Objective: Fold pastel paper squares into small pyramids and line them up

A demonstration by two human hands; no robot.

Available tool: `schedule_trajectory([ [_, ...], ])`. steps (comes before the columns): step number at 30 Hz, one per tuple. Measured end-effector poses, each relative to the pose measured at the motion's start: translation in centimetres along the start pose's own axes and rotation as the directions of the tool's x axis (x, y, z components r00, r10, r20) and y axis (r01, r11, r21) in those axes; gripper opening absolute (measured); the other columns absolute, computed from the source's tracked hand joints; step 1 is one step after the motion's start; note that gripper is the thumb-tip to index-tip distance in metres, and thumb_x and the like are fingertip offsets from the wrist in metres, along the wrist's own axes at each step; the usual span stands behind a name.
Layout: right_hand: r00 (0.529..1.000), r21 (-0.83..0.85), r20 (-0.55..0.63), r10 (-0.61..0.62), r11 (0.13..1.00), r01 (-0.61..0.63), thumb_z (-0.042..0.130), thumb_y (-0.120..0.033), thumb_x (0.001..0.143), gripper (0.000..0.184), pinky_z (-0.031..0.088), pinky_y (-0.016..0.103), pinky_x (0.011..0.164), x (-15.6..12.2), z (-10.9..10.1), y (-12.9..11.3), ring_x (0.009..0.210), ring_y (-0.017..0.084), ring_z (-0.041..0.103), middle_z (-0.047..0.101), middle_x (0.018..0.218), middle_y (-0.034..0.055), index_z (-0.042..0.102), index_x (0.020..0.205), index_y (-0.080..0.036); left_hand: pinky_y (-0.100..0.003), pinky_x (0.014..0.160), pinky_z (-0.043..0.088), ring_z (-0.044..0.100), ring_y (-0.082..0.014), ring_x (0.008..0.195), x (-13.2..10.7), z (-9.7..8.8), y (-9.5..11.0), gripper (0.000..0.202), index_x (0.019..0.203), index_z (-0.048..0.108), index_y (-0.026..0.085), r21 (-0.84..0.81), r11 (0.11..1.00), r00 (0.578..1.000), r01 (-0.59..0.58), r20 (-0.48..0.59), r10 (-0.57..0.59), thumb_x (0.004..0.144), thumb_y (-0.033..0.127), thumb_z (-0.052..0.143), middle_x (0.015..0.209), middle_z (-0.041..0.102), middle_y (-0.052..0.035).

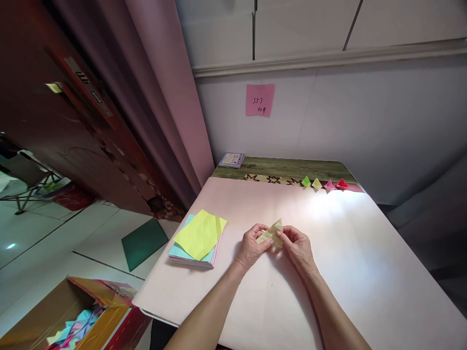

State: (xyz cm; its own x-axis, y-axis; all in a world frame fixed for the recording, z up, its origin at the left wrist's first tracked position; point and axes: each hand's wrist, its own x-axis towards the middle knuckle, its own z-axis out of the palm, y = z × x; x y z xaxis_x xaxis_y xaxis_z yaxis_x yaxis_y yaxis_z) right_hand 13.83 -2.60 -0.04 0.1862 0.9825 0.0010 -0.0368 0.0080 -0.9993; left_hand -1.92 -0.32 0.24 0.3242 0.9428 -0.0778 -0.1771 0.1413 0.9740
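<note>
Near the middle of the table, a pale yellow piece of folded paper (276,227) is held between my two hands, with one pointed corner sticking up. My left hand (253,246) pinches its left side, the thumb lying along the lower edge. On its right side, my right hand (296,245) grips with thumb and fingers closed. Part of the paper is hidden behind the fingers. To the left lies a stack of coloured paper (193,262), topped by a creased yellow-green sheet (200,233) turned at an angle.
Small folded paper pieces stand along the table's far edge: green (306,182), pale yellow (316,184), pink (330,185) and red (342,184). A pack of cards or paper (232,160) lies at the back left. Below left, a cardboard box (47,311) holds colourful folded papers.
</note>
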Motion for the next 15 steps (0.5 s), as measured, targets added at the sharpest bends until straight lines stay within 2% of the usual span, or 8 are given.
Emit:
schedule_trajectory([
  [3, 0.999, 0.131, -0.044, 0.026, 0.991, -0.02, 0.073, -0.053, 0.073, 0.037, 0.043, 0.024, 0.05, -0.2, 0.4, -0.5, 0.057, 0.015, 0.055, 0.064, 0.069, 0.0024, 0.064, 0.083, -0.019, -0.023, 0.055, 0.053, 0.065, -0.0146, 0.066, 0.4, -0.4, -0.2, 0.043, 0.096, 0.063, 0.015, -0.027, 0.999, 0.996, -0.022, -0.083, 0.02, 0.062, 0.031, 0.084, 0.086, 0.069, -0.0049],
  [6, 0.998, 0.172, -0.022, 0.056, 0.984, -0.052, 0.072, -0.051, 0.073, 0.033, 0.039, 0.024, 0.048, -0.3, 0.7, -0.7, 0.052, 0.013, 0.05, 0.057, 0.058, -0.0025, 0.06, 0.079, -0.021, -0.019, 0.042, 0.043, 0.059, -0.0092, 0.047, 0.8, -0.9, -0.3, 0.035, 0.084, 0.062, 0.014, -0.059, 0.998, 0.989, -0.024, -0.144, 0.015, 0.063, 0.033, 0.083, 0.078, 0.066, -0.0024],
  [8, 0.998, 0.185, 0.001, 0.065, 0.981, -0.064, 0.072, -0.05, 0.074, 0.032, 0.038, 0.023, 0.047, -0.4, 0.9, -0.7, 0.05, 0.012, 0.048, 0.056, 0.057, -0.0035, 0.059, 0.079, -0.021, -0.019, 0.04, 0.039, 0.054, -0.0067, 0.041, 0.8, -1.1, -0.2, 0.035, 0.082, 0.062, 0.014, -0.073, 0.997, 0.988, -0.031, -0.154, 0.02, 0.063, 0.034, 0.083, 0.077, 0.066, -0.0017],
  [12, 0.997, 0.177, 0.06, 0.053, 0.982, -0.062, 0.072, -0.05, 0.074, 0.035, 0.037, 0.023, 0.046, -0.5, 0.9, -0.9, 0.05, 0.011, 0.047, 0.059, 0.065, -0.002, 0.062, 0.088, -0.02, -0.018, 0.04, 0.04, 0.052, -0.0045, 0.042, 0.5, -1.0, 0.0, 0.045, 0.101, 0.062, 0.016, -0.045, 0.998, 0.989, -0.04, -0.144, 0.033, 0.065, 0.035, 0.082, 0.083, 0.065, -0.001],
  [15, 0.993, 0.073, 0.115, 0.027, 0.997, -0.036, 0.074, -0.05, 0.073, 0.036, 0.037, 0.023, 0.047, -0.6, 0.8, -0.9, 0.052, 0.012, 0.048, 0.059, 0.064, -0.0009, 0.065, 0.084, -0.017, -0.017, 0.04, 0.04, 0.053, -0.0044, 0.042, 0.4, -0.9, 0.1, 0.052, 0.112, 0.059, 0.017, -0.005, 0.999, 0.989, -0.042, -0.144, 0.041, 0.067, 0.034, 0.08, 0.084, 0.063, 0.0002],
])
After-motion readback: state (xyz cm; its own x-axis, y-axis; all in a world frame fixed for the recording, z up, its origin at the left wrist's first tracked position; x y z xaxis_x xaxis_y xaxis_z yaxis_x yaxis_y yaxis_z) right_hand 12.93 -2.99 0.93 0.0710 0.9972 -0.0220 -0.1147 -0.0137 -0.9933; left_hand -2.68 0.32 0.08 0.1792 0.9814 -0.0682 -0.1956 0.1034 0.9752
